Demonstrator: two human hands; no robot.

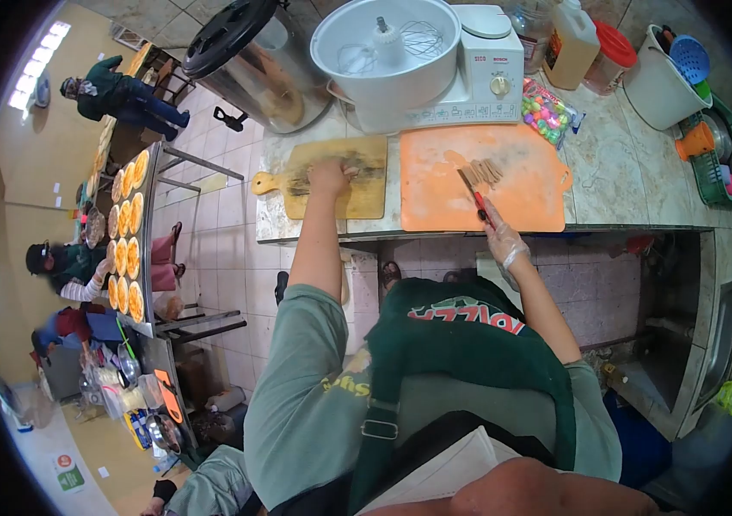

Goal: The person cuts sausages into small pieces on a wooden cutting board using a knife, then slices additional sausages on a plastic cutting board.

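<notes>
My left hand (330, 176) rests on the wooden cutting board (364, 199), which has dark stains. Its fingers are curled together at the board's middle, and whatever they hold is too small to make out. My right hand (505, 241), in a clear plastic glove, grips a knife (476, 196) by its red and black handle. The blade points up and left over the orange cutting board (435, 193), just beside several light brown strips (486, 172) lying there.
Behind the boards stand a white mixer (387, 82), a bag of colourful candies (547, 112) and a large clear container (276, 77). A white bin (663, 82) of utensils is at the right. Co-workers stand left, near a tray table of round pizzas (135, 212).
</notes>
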